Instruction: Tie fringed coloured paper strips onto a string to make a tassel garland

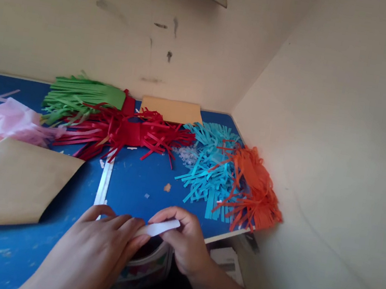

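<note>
Head view: both hands (96, 246) on white strip (159, 228)

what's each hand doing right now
Left hand: fingers closed on one end of the white strip.
Right hand: fingers pinching the other end of that strip.

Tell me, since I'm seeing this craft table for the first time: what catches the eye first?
The heaps of fringed paper along the back of the blue table: green fringe at left, red fringe in the middle, then light blue fringe and orange fringe by the right wall. At the near edge, the left hand and right hand pinch a white paper strip between them.
</note>
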`<state>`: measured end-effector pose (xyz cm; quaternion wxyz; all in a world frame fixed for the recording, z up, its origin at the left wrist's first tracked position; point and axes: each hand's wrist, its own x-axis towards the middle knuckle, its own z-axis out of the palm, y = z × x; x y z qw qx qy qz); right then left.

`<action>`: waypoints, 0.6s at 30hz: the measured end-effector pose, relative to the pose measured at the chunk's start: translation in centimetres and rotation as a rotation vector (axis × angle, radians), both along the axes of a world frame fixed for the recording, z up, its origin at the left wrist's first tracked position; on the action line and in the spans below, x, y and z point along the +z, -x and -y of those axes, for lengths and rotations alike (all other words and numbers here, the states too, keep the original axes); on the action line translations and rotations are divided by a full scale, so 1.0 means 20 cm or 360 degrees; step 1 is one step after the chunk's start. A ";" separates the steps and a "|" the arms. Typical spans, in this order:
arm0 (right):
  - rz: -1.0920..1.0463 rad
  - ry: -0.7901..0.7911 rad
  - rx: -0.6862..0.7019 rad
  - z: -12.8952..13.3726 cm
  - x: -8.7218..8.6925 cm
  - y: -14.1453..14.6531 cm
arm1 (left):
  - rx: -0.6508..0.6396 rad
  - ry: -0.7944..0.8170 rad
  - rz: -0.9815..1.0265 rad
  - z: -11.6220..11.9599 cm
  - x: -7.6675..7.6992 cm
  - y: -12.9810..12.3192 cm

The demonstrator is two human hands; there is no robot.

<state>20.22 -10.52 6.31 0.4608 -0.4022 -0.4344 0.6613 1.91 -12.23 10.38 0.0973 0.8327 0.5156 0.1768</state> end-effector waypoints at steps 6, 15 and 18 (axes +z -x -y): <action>0.0043 0.0083 0.0019 -0.02 0.02 0.00 | -0.0142 -0.0135 -0.0136 0.00 0.00 -0.01; 0.0073 -0.0020 -0.0031 -0.02 0.02 0.01 | -0.0084 -0.0054 -0.0001 0.02 0.01 -0.02; 0.0066 -0.0085 -0.0043 -0.01 -0.01 0.01 | -0.0076 -0.0014 0.0014 0.02 0.02 -0.02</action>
